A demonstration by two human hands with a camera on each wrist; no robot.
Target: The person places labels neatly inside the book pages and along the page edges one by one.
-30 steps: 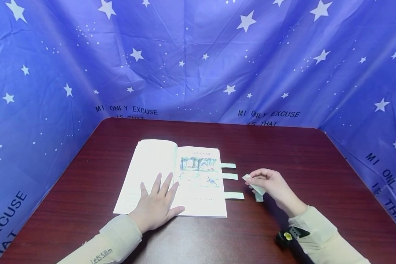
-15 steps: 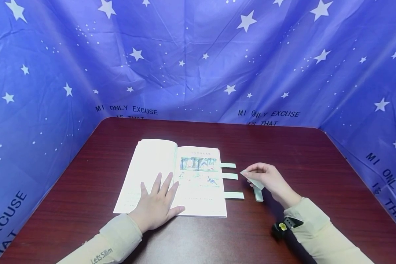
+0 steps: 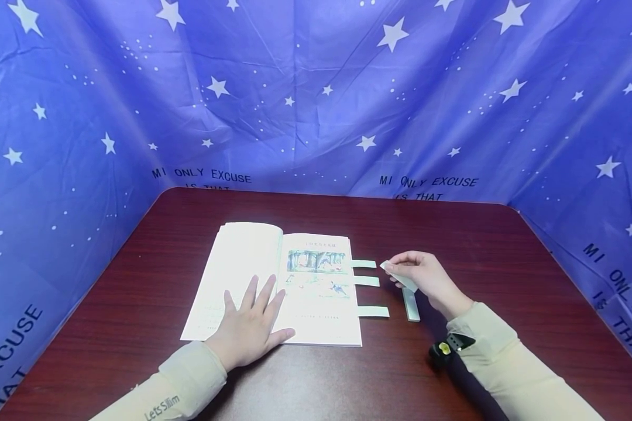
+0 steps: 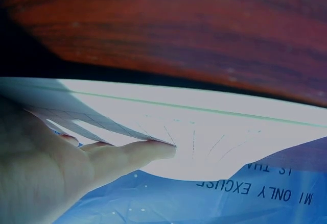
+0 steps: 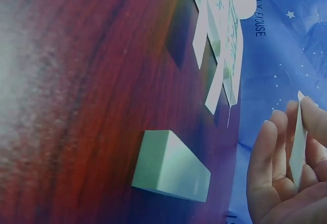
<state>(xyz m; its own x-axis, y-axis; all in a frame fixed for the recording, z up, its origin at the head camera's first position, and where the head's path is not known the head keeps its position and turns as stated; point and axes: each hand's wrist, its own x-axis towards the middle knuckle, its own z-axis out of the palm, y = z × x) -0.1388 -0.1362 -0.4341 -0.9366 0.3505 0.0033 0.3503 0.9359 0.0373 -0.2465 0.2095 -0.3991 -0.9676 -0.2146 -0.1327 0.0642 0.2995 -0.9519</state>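
An open book [image 3: 321, 327] lies flat, its right page printed with coloured pictures. My left hand [image 3: 250, 336] rests on it with spread fingers, across the left page and the inner fold. Pale paper strips stick out past the book's right edge: an upper strip [image 3: 364, 264], a middle strip [image 3: 367, 281] and a lower strip [image 3: 373, 311]. To their right, my right hand [image 3: 426, 279] pinches another pale paper strip [image 5: 298, 155] between thumb and fingers, above the table. Below that hand stands a thick pale green block [image 5: 173, 170], resembling a pad of paper strips.
The dark red wooden table [image 3: 305, 386] has a blue star-patterned cloth [image 3: 305, 70] hanging behind it and at both sides. A black strapped device [image 3: 442, 351] with a yellow mark sits at the right wrist.
My right hand has moved away from me and slightly left, carrying the paper strip; more of the pale green block shows below it. The left hand and the book have stayed still.
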